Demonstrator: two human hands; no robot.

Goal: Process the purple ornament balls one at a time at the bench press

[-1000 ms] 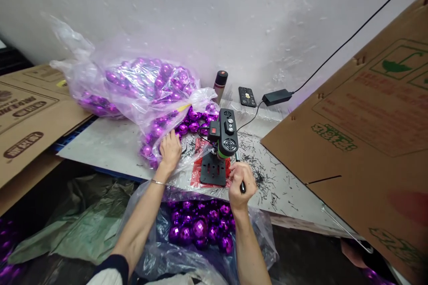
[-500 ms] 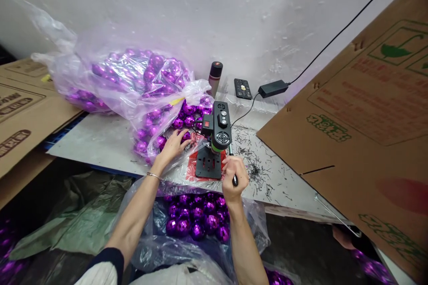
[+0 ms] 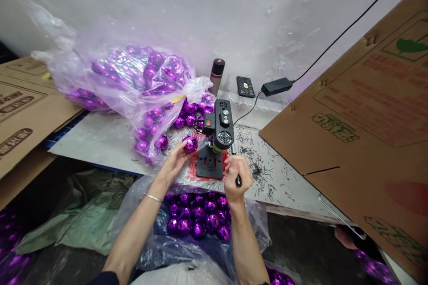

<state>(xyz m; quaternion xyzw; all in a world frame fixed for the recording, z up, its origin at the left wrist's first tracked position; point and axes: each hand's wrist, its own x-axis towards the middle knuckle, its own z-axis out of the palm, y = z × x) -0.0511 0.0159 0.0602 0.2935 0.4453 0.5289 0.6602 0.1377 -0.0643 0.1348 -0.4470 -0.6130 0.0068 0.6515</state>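
Observation:
A shiny purple faceted ball [image 3: 190, 143] is held in the fingertips of my left hand [image 3: 178, 160], just left of a small black bench press machine [image 3: 223, 122]. My right hand [image 3: 238, 177] is wrapped round the black-knobbed lever [image 3: 238, 181] on the machine's right side. The machine's slotted black base plate [image 3: 209, 167] stands on a piece of red sheet [image 3: 193, 170]. Behind my left hand, more purple balls spill from the mouth of a clear plastic bag [image 3: 147, 111].
Below the table edge, an open plastic bag [image 3: 147, 227] holds many purple balls. Cardboard boxes [image 3: 361, 142] flank the table. Black scraps [image 3: 257, 164] litter the right side. A phone [image 3: 245, 87], a power adapter [image 3: 277, 86] and a dark bottle [image 3: 217, 75] are at the back.
My left hand has taken hold of a purple ball from beside the pile and drawn it slightly towards me. My right hand stays on the lever.

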